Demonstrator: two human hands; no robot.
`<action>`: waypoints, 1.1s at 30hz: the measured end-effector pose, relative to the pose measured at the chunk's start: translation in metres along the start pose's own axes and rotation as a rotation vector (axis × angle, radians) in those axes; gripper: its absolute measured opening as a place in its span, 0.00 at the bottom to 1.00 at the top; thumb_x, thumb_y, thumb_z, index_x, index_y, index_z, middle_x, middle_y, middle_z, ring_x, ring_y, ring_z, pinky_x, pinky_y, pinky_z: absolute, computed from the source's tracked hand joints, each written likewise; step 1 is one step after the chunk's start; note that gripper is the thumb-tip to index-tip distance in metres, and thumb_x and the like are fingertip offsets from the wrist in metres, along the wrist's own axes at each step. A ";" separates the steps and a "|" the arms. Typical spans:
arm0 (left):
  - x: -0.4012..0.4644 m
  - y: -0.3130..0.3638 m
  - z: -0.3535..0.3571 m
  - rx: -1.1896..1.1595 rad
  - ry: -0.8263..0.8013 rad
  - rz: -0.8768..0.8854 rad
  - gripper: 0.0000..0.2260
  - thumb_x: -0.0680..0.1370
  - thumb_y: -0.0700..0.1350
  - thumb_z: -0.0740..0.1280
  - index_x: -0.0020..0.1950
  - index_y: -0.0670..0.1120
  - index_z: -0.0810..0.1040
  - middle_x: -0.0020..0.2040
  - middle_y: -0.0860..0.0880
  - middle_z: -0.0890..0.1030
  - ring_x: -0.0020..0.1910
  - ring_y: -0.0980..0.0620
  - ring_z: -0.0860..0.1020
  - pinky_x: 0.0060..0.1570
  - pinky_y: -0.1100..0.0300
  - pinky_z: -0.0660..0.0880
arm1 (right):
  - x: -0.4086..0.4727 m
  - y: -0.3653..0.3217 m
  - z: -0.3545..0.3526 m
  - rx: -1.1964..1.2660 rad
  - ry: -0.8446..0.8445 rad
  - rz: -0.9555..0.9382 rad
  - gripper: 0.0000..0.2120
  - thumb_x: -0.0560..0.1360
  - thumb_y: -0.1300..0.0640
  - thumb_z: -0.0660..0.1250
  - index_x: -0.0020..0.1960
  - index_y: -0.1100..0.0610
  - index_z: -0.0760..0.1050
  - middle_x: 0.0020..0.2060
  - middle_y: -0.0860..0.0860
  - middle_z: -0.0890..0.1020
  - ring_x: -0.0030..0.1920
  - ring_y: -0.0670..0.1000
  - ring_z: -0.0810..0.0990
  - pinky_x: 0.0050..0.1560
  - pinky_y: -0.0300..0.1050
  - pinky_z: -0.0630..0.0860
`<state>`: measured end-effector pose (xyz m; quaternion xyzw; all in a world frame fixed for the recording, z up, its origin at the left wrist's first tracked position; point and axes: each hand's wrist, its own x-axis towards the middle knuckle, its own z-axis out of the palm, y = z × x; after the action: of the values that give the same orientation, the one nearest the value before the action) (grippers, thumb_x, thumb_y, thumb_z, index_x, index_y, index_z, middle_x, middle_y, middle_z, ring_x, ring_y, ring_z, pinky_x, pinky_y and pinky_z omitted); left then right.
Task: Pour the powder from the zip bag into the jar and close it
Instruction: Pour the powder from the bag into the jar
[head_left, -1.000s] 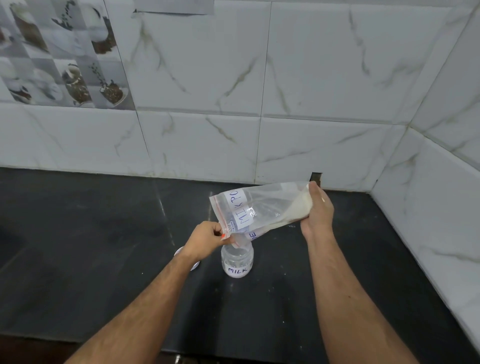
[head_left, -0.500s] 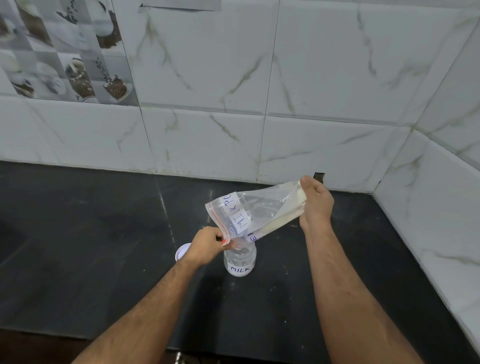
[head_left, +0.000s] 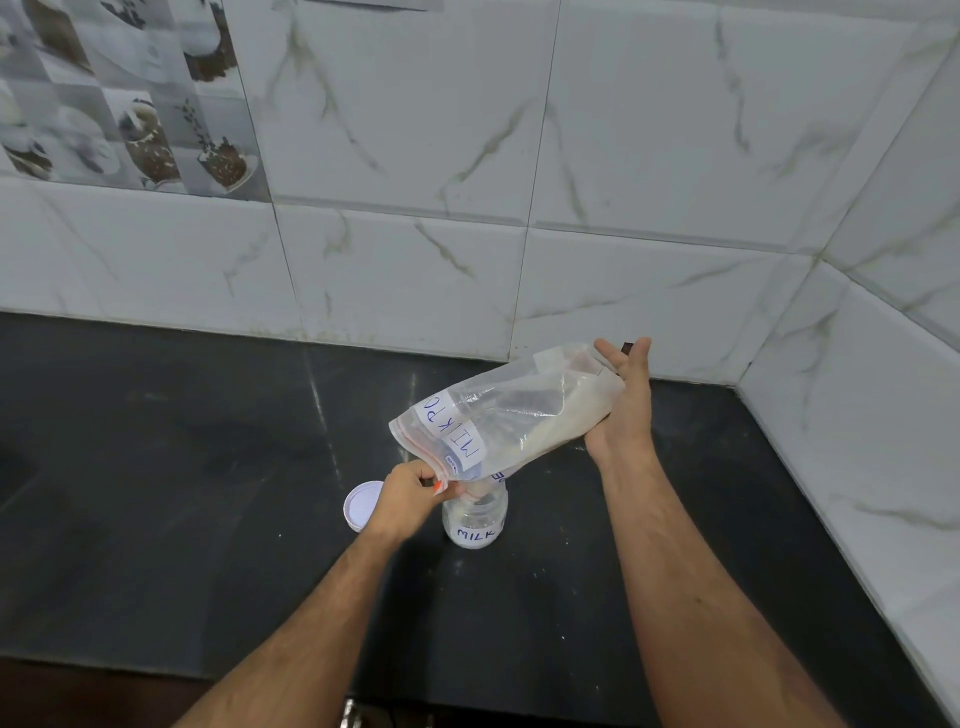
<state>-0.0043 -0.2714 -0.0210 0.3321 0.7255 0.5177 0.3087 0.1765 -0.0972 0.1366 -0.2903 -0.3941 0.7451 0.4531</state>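
A clear zip bag (head_left: 511, 415) with a white handwritten label and pale powder inside is held tilted, its mouth down over a small clear jar (head_left: 475, 522) marked "MILK". My left hand (head_left: 410, 499) pinches the bag's open zip edge right at the jar's mouth. My right hand (head_left: 623, 402) supports the raised bottom end of the bag, fingers spread upward against it. Powder lies along the bag's lower side. The jar stands upright on the black counter (head_left: 208, 493) with a little white powder at its bottom. Its white lid (head_left: 361, 505) lies flat just left of my left hand.
White marble-look tiled walls (head_left: 519, 182) close the counter at the back and on the right, forming a corner. The counter's front edge runs below my forearms. White specks dot the counter around the jar.
The bag's bottom end has been lifted higher and my right hand's fingers have opened out against it. My left hand stays at the jar's mouth. The view has shifted slightly.
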 end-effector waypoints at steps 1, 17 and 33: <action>-0.002 0.002 0.001 -0.004 -0.001 -0.009 0.35 0.59 0.67 0.78 0.48 0.38 0.81 0.42 0.51 0.80 0.42 0.53 0.75 0.49 0.50 0.76 | -0.001 -0.001 0.002 -0.024 -0.006 -0.007 0.29 0.75 0.32 0.61 0.59 0.56 0.78 0.61 0.59 0.82 0.60 0.58 0.83 0.62 0.58 0.79; -0.017 0.019 0.011 -0.030 0.086 -0.016 0.10 0.70 0.46 0.79 0.49 0.45 0.86 0.46 0.48 0.87 0.50 0.47 0.84 0.57 0.46 0.80 | -0.018 -0.004 0.004 0.080 0.002 0.073 0.48 0.73 0.22 0.43 0.71 0.57 0.72 0.62 0.57 0.83 0.65 0.60 0.79 0.71 0.62 0.70; -0.021 0.022 0.016 -0.071 0.112 -0.009 0.09 0.70 0.47 0.77 0.45 0.43 0.85 0.42 0.44 0.86 0.41 0.53 0.79 0.49 0.46 0.79 | -0.027 0.000 0.002 -0.178 -0.168 -0.005 0.60 0.52 0.18 0.68 0.74 0.52 0.67 0.68 0.54 0.77 0.68 0.55 0.77 0.68 0.57 0.74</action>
<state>0.0244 -0.2742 -0.0024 0.2884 0.7242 0.5596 0.2815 0.1865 -0.1224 0.1396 -0.2649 -0.4959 0.7276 0.3930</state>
